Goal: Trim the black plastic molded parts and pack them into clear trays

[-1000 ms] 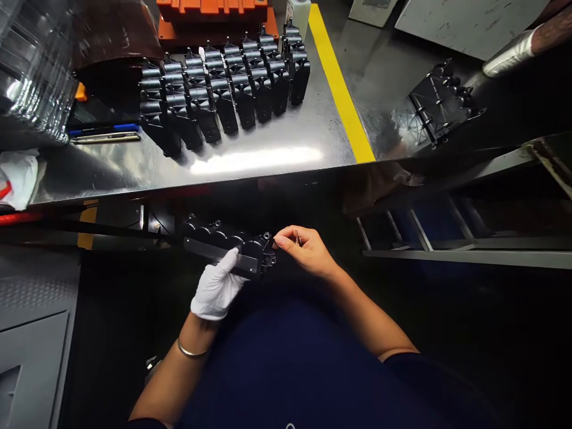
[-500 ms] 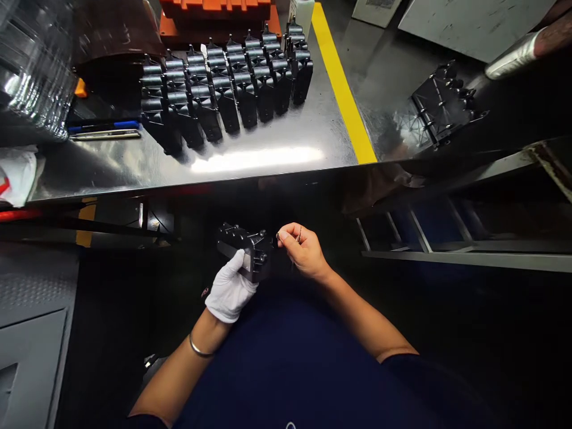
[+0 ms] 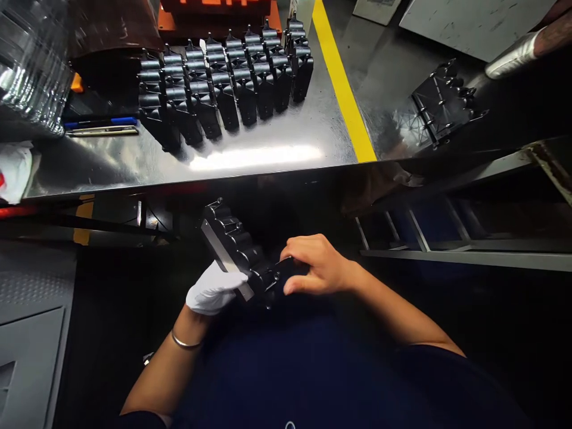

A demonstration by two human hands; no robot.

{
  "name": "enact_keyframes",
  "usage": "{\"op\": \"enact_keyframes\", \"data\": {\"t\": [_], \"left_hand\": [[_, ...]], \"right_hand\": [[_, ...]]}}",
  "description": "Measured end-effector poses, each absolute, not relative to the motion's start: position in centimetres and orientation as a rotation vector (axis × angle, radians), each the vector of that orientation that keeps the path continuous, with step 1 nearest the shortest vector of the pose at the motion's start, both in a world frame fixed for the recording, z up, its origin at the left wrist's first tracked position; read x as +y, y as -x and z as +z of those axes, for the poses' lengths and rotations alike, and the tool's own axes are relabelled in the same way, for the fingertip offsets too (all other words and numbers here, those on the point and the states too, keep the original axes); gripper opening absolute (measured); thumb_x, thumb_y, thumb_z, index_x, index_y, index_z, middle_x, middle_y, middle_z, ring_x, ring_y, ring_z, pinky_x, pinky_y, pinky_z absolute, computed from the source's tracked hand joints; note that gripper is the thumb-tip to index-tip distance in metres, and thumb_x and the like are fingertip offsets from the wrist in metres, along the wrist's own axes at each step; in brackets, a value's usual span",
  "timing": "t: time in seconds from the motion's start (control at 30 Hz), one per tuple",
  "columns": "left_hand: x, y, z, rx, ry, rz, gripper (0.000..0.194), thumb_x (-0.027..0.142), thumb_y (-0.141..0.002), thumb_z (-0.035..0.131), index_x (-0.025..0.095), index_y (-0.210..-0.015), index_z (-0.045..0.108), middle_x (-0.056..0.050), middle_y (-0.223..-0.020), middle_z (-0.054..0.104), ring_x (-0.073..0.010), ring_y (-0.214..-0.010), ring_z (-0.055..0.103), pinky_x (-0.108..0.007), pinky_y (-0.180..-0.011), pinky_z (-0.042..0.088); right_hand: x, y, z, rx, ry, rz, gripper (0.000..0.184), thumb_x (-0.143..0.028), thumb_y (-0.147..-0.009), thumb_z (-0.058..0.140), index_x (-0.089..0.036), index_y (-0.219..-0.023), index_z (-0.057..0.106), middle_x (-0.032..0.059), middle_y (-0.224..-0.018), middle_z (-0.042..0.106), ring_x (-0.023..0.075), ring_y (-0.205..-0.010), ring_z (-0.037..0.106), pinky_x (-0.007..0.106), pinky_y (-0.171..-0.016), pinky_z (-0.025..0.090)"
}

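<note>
My left hand (image 3: pixel 213 290), in a white glove, grips a long black plastic housing (image 3: pixel 232 247) below the table's front edge, over my lap. The housing points up and to the left. My bare right hand (image 3: pixel 315 266) is at the housing's near end, its fingers curled and pinching there; what they pinch is too small and dark to name. On the shiny metal table (image 3: pixel 268 149) stand several rows of the same black housings (image 3: pixel 226 86), upright and packed close together.
A yellow stripe (image 3: pixel 342 83) runs across the table. Right of it lies a flat black ribbed part (image 3: pixel 444 101). Another person's gloved hand (image 3: pixel 513 56) shows at top right. Pens (image 3: pixel 100 126) and clear plastic trays (image 3: pixel 31 65) sit at the left; an orange fixture (image 3: pixel 214 12) at the back.
The housing has turned from end-on to pointing up-left. My right hand moved down to its near end, and my left hand dropped slightly lower.
</note>
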State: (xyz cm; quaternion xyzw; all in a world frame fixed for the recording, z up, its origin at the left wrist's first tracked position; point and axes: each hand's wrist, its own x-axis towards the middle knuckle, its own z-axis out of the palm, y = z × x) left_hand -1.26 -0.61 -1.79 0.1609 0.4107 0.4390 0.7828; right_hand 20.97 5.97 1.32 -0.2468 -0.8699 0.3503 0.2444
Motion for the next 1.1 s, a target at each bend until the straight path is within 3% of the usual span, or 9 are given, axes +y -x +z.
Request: {"op": "enact_keyframes", "data": {"t": [0.07,0.2,0.33,0.43,0.53,0.67,0.77,0.9,1.1], "left_hand": [[-0.5,1.1,-1.4,0.865,-0.376,0.926,0.039,0.025,-0.051,0.087,0.017,-0.087,0.076,-0.006,-0.078,0.074,-0.0194,-0.069,0.068,-0.027,-0.066,0.056],[-0.7,0.6,-1.4,0.881,-0.337,0.966,0.040,0.029,-0.053,0.086,0.018,-0.090,0.076,-0.007,-0.085,0.074,-0.0214,-0.076,0.069,-0.029,-0.072,0.057],[-1.2,0.0,-2.2,0.888,-0.196,1.073,0.032,0.028,-0.056,0.085,0.019,-0.085,0.074,-0.003,-0.086,0.074,-0.0176,-0.075,0.070,-0.025,-0.072,0.058],[-1.2,-0.3,-2.3,0.860,-0.092,1.131,0.037,0.023,-0.057,0.084,0.019,-0.092,0.072,-0.002,-0.082,0.074,-0.0158,-0.075,0.070,-0.023,-0.074,0.058],[-1.0,-0.6,-1.8,0.867,0.011,1.181,0.037,0.009,-0.068,0.072,0.019,-0.103,0.069,0.000,-0.078,0.072,-0.0136,-0.074,0.070,-0.020,-0.075,0.057],[-0.6,-0.8,-0.9,0.933,0.288,1.161,0.041,-0.001,-0.084,0.044,0.017,-0.113,0.066,0.000,-0.077,0.072,-0.0110,-0.072,0.070,-0.017,-0.074,0.056],[-0.6,-0.6,-0.7,0.890,0.510,1.102,0.041,0.002,-0.092,0.034,0.016,-0.114,0.066,-0.001,-0.073,0.072,-0.0091,-0.067,0.070,-0.015,-0.072,0.055],[-0.6,-0.1,-0.5,0.723,0.602,1.058,0.037,0.014,-0.096,0.035,0.018,-0.115,0.066,-0.002,-0.078,0.074,-0.0106,-0.071,0.071,-0.015,-0.072,0.056],[-0.6,0.0,-0.3,0.731,0.582,1.025,0.037,0.017,-0.096,0.036,0.016,-0.122,0.062,-0.004,-0.087,0.075,-0.0137,-0.076,0.072,-0.018,-0.073,0.057]], "right_hand": [[5.9,-19.8,1.6,-2.430,0.523,0.895,0.054,-0.068,-0.083,0.049,-0.017,-0.065,0.053,-0.0017,-0.057,0.048,0.0094,-0.052,0.042,0.024,-0.050,0.028],[6.6,-19.0,0.8,-2.415,0.490,0.770,0.056,-0.064,-0.086,0.048,-0.018,-0.055,0.044,-0.0033,-0.053,0.038,0.0087,-0.050,0.034,0.025,-0.048,0.021],[7.0,-18.9,0.3,-2.398,0.541,0.613,0.056,-0.060,-0.089,0.046,-0.018,-0.053,0.042,-0.0027,-0.053,0.037,0.0091,-0.051,0.034,0.026,-0.050,0.021],[7.1,-18.6,0.3,-2.398,0.657,0.511,0.056,-0.063,-0.090,0.041,-0.017,-0.058,0.049,-0.0016,-0.056,0.040,0.0099,-0.054,0.036,0.025,-0.051,0.023],[7.2,-18.4,0.3,-2.382,0.745,0.425,0.057,-0.065,-0.089,0.039,-0.017,-0.063,0.053,-0.0009,-0.059,0.044,0.0103,-0.056,0.037,0.025,-0.052,0.024],[7.3,-18.2,0.1,-2.421,0.740,0.407,0.055,-0.058,-0.093,0.040,-0.017,-0.057,0.047,-0.0012,-0.057,0.042,0.0101,-0.055,0.036,0.025,-0.052,0.024],[7.5,-18.3,0.3,-2.407,0.693,0.546,0.050,-0.049,-0.099,0.034,-0.018,-0.062,0.050,-0.0008,-0.059,0.047,0.0097,-0.055,0.042,0.024,-0.053,0.028],[8.3,-18.9,1.0,-2.342,0.647,0.641,0.037,-0.032,-0.101,0.034,-0.017,-0.075,0.056,-0.0001,-0.063,0.054,0.0086,-0.056,0.048,0.022,-0.055,0.034],[9.8,-19.5,1.8,-2.492,0.616,0.393,0.038,-0.039,-0.095,0.048,-0.017,-0.066,0.060,-0.0012,-0.055,0.049,0.0091,-0.052,0.045,0.025,-0.050,0.026]]}}
